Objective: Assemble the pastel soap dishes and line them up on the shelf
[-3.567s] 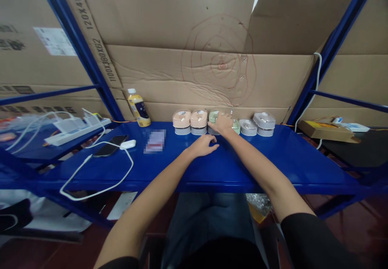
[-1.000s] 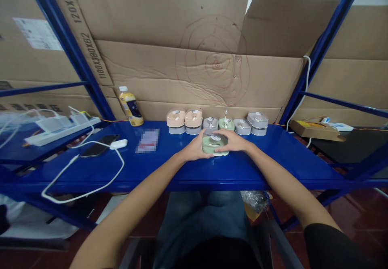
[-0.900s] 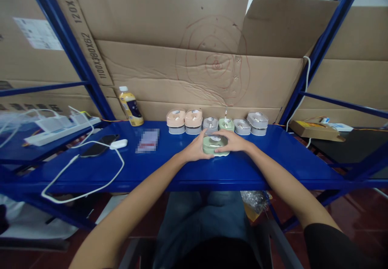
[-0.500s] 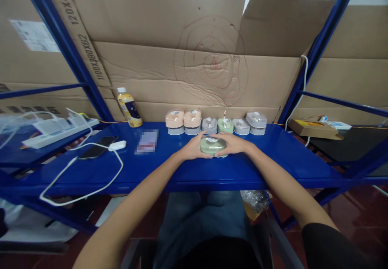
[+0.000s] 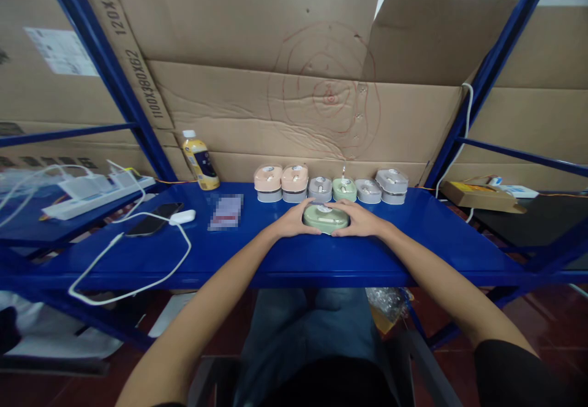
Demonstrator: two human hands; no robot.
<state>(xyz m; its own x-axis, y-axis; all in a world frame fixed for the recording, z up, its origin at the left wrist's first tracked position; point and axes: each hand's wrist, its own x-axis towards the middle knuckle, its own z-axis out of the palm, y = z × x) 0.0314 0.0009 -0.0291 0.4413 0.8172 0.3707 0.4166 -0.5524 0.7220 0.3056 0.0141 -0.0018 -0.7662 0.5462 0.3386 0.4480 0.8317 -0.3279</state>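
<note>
A green oval plastic box with a shiny clear lid [image 5: 325, 218] is at the middle of the blue table. From its left side my left hand [image 5: 294, 220] grips it, fingers curled around the end. At the opposite end my right hand [image 5: 362, 218] grips it too, thumb at the front edge. The box is level, and its underside is hidden, so I cannot tell whether it rests on the table. Just behind it stand a small green box [image 5: 344, 190] and a grey box [image 5: 320, 190].
Two peach-topped boxes [image 5: 281, 180] stand left in the back row, grey boxes [image 5: 380, 188] right. A yellow drink bottle [image 5: 202, 161], a blurred packet [image 5: 226, 212], a phone [image 5: 155, 220] and a white cable [image 5: 177, 264] lie or stand to the left. A cardboard wall [image 5: 220, 101] closes the back.
The green box now looks flatter and shows more of its width between my hands. My right hand has moved slightly right with it. The whole view has shifted a little.
</note>
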